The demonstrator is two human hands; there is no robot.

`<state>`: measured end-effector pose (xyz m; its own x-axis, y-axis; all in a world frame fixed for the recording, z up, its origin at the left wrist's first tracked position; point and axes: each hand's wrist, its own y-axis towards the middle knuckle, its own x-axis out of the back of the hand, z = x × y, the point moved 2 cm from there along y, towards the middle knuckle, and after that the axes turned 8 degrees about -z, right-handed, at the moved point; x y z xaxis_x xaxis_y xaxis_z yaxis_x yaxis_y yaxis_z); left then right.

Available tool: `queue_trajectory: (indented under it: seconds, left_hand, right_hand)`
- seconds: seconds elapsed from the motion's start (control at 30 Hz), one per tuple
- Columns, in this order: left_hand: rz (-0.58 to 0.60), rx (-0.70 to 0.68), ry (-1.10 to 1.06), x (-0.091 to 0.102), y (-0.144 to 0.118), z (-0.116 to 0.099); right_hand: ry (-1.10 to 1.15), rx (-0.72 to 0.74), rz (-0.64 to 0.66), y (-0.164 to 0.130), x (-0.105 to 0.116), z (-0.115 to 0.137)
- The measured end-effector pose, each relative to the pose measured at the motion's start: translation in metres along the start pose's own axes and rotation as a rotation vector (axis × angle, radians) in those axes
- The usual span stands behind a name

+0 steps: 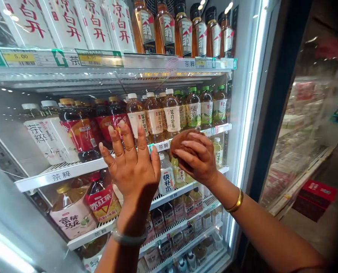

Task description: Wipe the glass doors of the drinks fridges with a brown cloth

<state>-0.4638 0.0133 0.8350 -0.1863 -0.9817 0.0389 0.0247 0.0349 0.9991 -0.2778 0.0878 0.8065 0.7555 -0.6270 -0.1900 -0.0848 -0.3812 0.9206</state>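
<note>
Gripping a brown cloth (183, 141), my right hand (196, 157) has its fingers curled over it, level with the middle shelf edge (72, 170). My left hand (133, 167) is spread flat, empty, just beside the cloth.

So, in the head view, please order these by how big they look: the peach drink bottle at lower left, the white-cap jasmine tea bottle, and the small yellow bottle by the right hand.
1. peach drink bottle, though it is nearest the camera
2. jasmine tea bottle
3. small yellow bottle
</note>
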Motion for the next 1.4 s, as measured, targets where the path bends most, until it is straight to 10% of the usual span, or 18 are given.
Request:
queue_trajectory:
  seconds: [0.23,0.5,0.83,1.1,1.4]
  left_hand:
    - [-0.004,-0.040,0.073,-0.002,-0.001,0.002]
    - [-0.057,0.029,0.114,-0.009,-0.013,-0.014]
    - [-0.051,0.058,0.044,-0.054,-0.026,-0.077]
    - [-0.043,-0.023,0.075,-0.092,-0.032,-0.134]
    - [-0.044,-0.102,0.169,-0.098,-0.039,-0.140]
  right_hand:
    - [-0.053,-0.206,-0.203,0.054,-0.029,0.008]
    - [0.059,-0.081,-0.090,-0.007,0.006,-0.010]
    - [0.123,-0.152,-0.111,-0.002,0.011,-0.032]
    - [-0.042,-0.281,-0.266,-0.024,0.039,-0.111]
    - [0.068,-0.239,-0.135,-0.075,0.058,-0.110]
